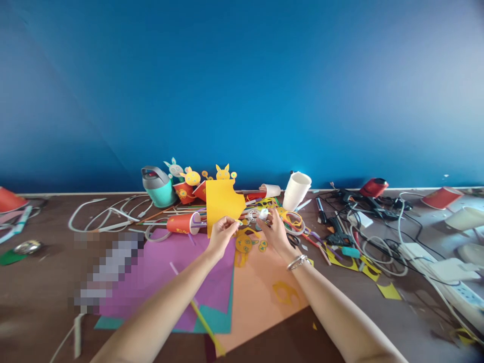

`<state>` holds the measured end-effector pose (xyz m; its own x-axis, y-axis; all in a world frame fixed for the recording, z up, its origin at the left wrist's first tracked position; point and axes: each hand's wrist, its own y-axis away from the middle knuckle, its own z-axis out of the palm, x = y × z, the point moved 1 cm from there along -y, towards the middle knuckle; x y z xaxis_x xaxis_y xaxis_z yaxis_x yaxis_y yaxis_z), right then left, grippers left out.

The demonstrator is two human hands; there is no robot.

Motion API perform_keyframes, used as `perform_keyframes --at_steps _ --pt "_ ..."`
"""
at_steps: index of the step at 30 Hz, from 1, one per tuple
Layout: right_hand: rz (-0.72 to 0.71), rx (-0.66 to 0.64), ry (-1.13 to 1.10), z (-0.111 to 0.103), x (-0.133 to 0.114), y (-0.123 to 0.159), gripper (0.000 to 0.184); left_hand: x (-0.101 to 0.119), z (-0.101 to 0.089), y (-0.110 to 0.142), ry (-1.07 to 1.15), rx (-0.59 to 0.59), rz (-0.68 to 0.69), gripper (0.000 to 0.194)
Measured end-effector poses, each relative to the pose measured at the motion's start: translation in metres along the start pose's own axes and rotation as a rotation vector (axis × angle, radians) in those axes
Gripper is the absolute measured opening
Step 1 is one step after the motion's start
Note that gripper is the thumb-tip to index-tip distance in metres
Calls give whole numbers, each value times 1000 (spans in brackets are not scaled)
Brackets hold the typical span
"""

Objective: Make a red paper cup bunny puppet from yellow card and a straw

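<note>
Bare forearms (pixel 162 307) come in closest to the camera, reaching up either side of a peach sheet (pixel 260 302), so I'll use that sheet as the reference for everything. Across its near-left corner there's a yellow stick (pixel 207 326) lying at a slant, with a purple sheet (pixel 212 282) off its left side.

OK, the hands. Left hand (pixel 224 234) is over the sheet's far-left corner, thumb and finger pinched together on a small pale bit (pixel 239 223). It's too tiny for me to make out a long axis, sorry. Right hand (pixel 275 232) is over the sheet's far edge, further right, with thumb and fingers curved about a white piece (pixel 263 214). Can't tell whether it's really gripped or just behind the fingertips, and I can't read its axis either.

Main relation imo: the pale bit sits left of the right fingers at much the same height in view, with a gap between. The left hand has it, so that's obviously the nearer one. Below that gap, flat on the sheet's far part, is a yellow cutout face (pixel 245 243).

Past the sheet's far-left corner stands a yellow card (pixel 223 201); past its far-right, white cups (pixel 297 191).
</note>
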<state>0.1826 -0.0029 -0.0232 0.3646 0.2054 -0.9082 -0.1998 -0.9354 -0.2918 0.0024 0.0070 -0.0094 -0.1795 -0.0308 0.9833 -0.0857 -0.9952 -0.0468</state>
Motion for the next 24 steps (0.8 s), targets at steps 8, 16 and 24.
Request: perform_keyframes --at_steps 8,16,24 --pt "-122 -6 266 -3 7 -7 30 0 3 2 -54 -40 -34 22" --pt "-290 192 336 -2 -2 -2 34 -5 0 -1 -118 -72 -3 17" --pt "-363 -102 147 0 -35 17 12 -6 1 2 -217 -177 152 38"
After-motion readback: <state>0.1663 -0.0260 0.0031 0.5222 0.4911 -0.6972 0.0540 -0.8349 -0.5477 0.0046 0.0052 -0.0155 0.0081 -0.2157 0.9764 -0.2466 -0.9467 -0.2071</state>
